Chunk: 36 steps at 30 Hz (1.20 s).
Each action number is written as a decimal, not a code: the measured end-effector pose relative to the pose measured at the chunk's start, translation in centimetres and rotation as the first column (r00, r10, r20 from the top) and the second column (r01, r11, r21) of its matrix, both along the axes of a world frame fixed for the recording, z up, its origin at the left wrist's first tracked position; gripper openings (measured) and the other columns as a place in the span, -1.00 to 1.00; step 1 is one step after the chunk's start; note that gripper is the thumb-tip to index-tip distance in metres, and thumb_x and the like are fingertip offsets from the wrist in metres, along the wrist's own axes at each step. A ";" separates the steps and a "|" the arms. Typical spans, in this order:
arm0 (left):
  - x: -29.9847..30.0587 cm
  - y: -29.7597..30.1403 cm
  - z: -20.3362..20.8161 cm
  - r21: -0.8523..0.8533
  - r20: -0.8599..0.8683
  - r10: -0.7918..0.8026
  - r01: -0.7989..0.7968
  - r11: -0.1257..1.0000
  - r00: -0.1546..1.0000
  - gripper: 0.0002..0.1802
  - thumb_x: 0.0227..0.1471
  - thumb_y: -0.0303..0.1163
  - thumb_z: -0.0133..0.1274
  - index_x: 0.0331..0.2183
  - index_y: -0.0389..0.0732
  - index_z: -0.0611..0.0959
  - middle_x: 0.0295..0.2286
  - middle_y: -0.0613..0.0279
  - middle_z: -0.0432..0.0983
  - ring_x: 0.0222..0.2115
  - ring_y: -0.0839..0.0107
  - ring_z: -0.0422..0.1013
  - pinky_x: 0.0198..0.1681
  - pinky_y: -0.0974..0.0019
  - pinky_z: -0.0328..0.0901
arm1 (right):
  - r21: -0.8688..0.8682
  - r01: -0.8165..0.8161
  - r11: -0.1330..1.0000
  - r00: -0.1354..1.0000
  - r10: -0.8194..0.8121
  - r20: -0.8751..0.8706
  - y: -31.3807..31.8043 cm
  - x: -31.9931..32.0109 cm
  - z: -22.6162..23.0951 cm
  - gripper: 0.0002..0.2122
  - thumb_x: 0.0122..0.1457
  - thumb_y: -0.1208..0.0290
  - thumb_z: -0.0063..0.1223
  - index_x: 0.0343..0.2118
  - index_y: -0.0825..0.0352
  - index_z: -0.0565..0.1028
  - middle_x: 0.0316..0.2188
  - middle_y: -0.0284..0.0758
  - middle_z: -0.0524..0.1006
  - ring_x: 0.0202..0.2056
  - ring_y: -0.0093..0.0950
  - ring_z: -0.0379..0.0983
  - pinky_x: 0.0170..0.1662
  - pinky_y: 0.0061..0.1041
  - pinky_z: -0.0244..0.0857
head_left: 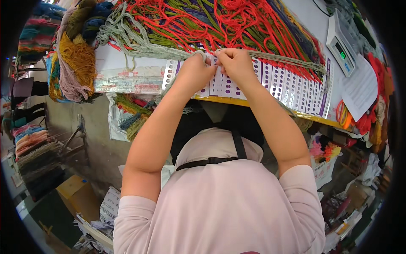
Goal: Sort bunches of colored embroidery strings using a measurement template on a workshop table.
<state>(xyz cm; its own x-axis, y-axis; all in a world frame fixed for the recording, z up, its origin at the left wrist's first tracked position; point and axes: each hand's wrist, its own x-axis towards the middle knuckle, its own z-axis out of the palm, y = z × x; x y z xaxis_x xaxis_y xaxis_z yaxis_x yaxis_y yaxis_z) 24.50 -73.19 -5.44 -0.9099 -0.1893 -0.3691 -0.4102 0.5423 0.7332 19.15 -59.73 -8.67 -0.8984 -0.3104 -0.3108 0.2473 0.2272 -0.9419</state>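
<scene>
A row of white and purple cards with punched holes [277, 82] lies along the near edge of the table. Over it my left hand [194, 75] is closed on pale grey-green thread [158, 51], which trails off to the left in a loose bundle. Close beside it, my right hand [237, 67] pinches the same colour of thread with thumb and forefinger. More grey-green strands [292, 62] run from there to the right across the cards. Behind both hands spreads a thick layer of red threads [241, 21] mixed with olive and dark blue ones. The fingertips partly hide the card holes.
Mustard yarn hanks [77, 59] hang at the table's left end. A digital scale [341, 46] and a white paper sheet [359, 91] lie at the right, near red yarn [374, 114]. The yellow table edge [317, 117] runs before me. A cardboard box [78, 191] stands at lower left.
</scene>
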 end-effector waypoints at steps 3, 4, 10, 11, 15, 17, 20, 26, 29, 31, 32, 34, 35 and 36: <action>-0.5 -0.1 -2.0 -0.130 -0.114 -0.049 0.034 0.991 0.992 -0.76 -0.12 -0.34 0.09 -0.46 -0.33 0.48 -0.58 0.08 0.46 -0.52 0.34 0.43 -0.46 0.27 0.30 | 0.020 -0.004 1.000 0.995 0.006 -0.096 0.3 0.1 -0.2 -0.83 0.04 0.38 0.08 -0.48 0.38 0.58 -0.69 -0.40 0.50 -0.67 -0.66 0.40 -0.54 -0.62 0.26; -0.6 -0.2 -1.8 -0.154 -0.100 -0.068 0.052 0.987 0.993 -0.77 -0.12 -0.36 0.08 -0.46 -0.33 0.47 -0.58 0.09 0.45 -0.52 0.33 0.43 -0.45 0.26 0.29 | 0.043 -0.015 0.999 0.991 0.021 -0.135 0.4 0.1 -0.2 -0.84 0.02 0.39 0.08 -0.49 0.38 0.58 -0.70 -0.39 0.50 -0.67 -0.65 0.40 -0.53 -0.60 0.26; -0.8 -0.5 -0.6 0.046 0.012 0.010 -0.011 0.999 1.000 -0.76 -0.12 -0.38 0.03 -0.40 -0.37 0.49 -0.50 -0.04 0.50 -0.42 0.19 0.49 -0.36 0.23 0.34 | 0.133 -0.016 0.991 0.983 0.040 -0.181 0.8 0.1 0.1 -0.89 -0.02 0.46 0.15 -0.47 0.40 0.57 -0.66 -0.42 0.51 -0.66 -0.71 0.39 -0.56 -0.70 0.24; -0.8 -0.8 -1.4 0.047 -0.047 0.019 -0.017 0.999 0.999 -0.77 -0.11 -0.40 0.02 -0.38 -0.37 0.51 -0.50 -0.03 0.50 -0.42 0.22 0.49 -0.36 0.26 0.34 | 0.130 -0.017 0.991 0.983 0.040 -0.178 0.6 0.1 0.0 -0.89 -0.02 0.46 0.15 -0.47 0.40 0.57 -0.66 -0.42 0.51 -0.66 -0.71 0.39 -0.56 -0.70 0.24; -0.9 -1.3 -2.8 0.182 -0.089 0.049 -0.032 0.983 0.995 -0.77 -0.09 -0.42 0.03 -0.35 -0.37 0.55 -0.50 0.03 0.51 -0.42 0.31 0.48 -0.35 0.32 0.33 | 0.205 -0.005 0.979 0.974 0.052 -0.222 0.3 0.1 0.1 -0.89 -0.04 0.47 0.15 -0.46 0.40 0.57 -0.65 -0.40 0.52 -0.64 -0.69 0.41 -0.53 -0.67 0.27; -0.9 -0.9 -2.4 0.299 -0.046 0.157 -0.136 0.944 0.987 -0.78 -0.08 -0.43 0.04 -0.36 -0.37 0.59 -0.52 0.13 0.51 -0.50 0.42 0.43 -0.42 0.34 0.31 | 0.233 -0.008 0.973 0.979 0.055 -0.196 0.4 0.3 0.0 -0.88 -0.05 0.48 0.15 -0.46 0.41 0.57 -0.61 -0.39 0.53 -0.61 -0.67 0.43 -0.50 -0.66 0.29; -1.1 -0.9 -0.8 0.374 0.123 0.147 -0.183 0.909 0.981 -0.80 -0.09 -0.41 0.07 -0.40 -0.35 0.60 -0.57 0.20 0.50 -0.57 0.50 0.38 -0.51 0.36 0.28 | 0.140 -0.009 0.990 0.939 0.057 -0.340 1.0 1.1 -1.1 -0.86 -0.09 0.40 0.11 -0.48 0.35 0.59 -0.52 -0.28 0.55 -0.47 -0.44 0.51 -0.35 -0.51 0.33; -1.7 -1.7 -3.0 0.166 -0.066 0.125 -0.112 0.980 0.990 -0.82 -0.13 -0.38 0.10 -0.46 -0.31 0.62 -0.61 0.20 0.49 -0.61 0.49 0.38 -0.54 0.35 0.26 | 0.065 -0.036 0.997 0.959 0.053 -0.279 1.5 1.9 -0.8 -0.82 -0.09 0.49 0.10 -0.37 0.38 0.55 -0.40 -0.24 0.51 -0.38 -0.34 0.48 -0.27 -0.42 0.34; -2.2 -5.3 -0.9 0.171 -0.158 0.299 -0.272 0.947 0.941 -0.80 -0.11 -0.29 0.07 -0.48 -0.24 0.58 -0.62 0.26 0.44 -0.67 0.45 0.31 -0.61 0.35 0.22 | 0.214 -0.036 0.976 0.877 0.134 -0.462 1.4 1.7 -0.1 -0.78 -0.09 0.54 0.07 -0.30 0.36 0.49 -0.37 -0.25 0.47 -0.36 -0.32 0.46 -0.29 -0.39 0.35; -1.7 -9.7 0.3 0.459 -0.144 0.444 -0.338 0.822 0.884 -0.84 -0.04 -0.31 0.00 -0.47 -0.20 0.52 -0.61 0.30 0.40 -0.69 0.47 0.26 -0.63 0.38 0.17 | 0.289 -0.042 0.956 0.826 0.196 -0.528 1.2 2.2 0.3 -0.79 -0.07 0.56 0.04 -0.30 0.35 0.45 -0.36 -0.26 0.41 -0.33 -0.30 0.44 -0.30 -0.35 0.36; -1.6 -11.1 0.8 0.627 -0.141 0.447 -0.270 0.731 0.883 -0.86 0.00 -0.32 -0.04 -0.46 -0.18 0.49 -0.60 0.32 0.39 -0.68 0.49 0.25 -0.64 0.41 0.14 | 0.401 -0.020 0.916 0.773 0.269 -0.575 1.1 2.2 0.3 -0.83 -0.06 0.55 0.03 -0.34 0.34 0.46 -0.37 -0.27 0.41 -0.33 -0.31 0.43 -0.30 -0.33 0.36; -1.5 -11.4 0.3 0.736 -0.049 0.474 -0.289 0.612 0.879 -0.88 0.05 -0.36 -0.11 -0.46 -0.18 0.45 -0.56 0.26 0.44 -0.61 0.46 0.31 -0.54 0.40 0.22 | 0.498 0.012 0.867 0.711 0.343 -0.614 1.1 2.3 0.6 -0.86 -0.06 0.54 0.03 -0.38 0.33 0.46 -0.38 -0.28 0.40 -0.33 -0.32 0.43 -0.30 -0.32 0.36; -1.2 -10.1 0.4 0.812 -0.015 0.490 -0.275 0.515 0.872 -0.86 0.07 -0.36 -0.13 -0.41 -0.21 0.45 -0.51 0.20 0.48 -0.52 0.38 0.38 -0.40 0.34 0.28 | 0.583 0.050 0.811 0.673 0.404 -0.620 1.1 2.3 1.0 -0.90 -0.06 0.54 0.03 -0.42 0.32 0.46 -0.39 -0.29 0.40 -0.33 -0.32 0.42 -0.30 -0.31 0.36; -1.0 -9.1 0.5 0.877 0.021 0.494 -0.254 0.408 0.869 -0.83 0.10 -0.35 -0.16 -0.36 -0.25 0.46 -0.46 0.14 0.52 -0.43 0.30 0.45 -0.27 0.29 0.33 | 0.661 0.100 0.744 0.637 0.462 -0.616 1.3 2.2 1.3 -0.93 -0.06 0.53 0.03 -0.46 0.31 0.46 -0.40 -0.30 0.39 -0.33 -0.33 0.41 -0.31 -0.30 0.35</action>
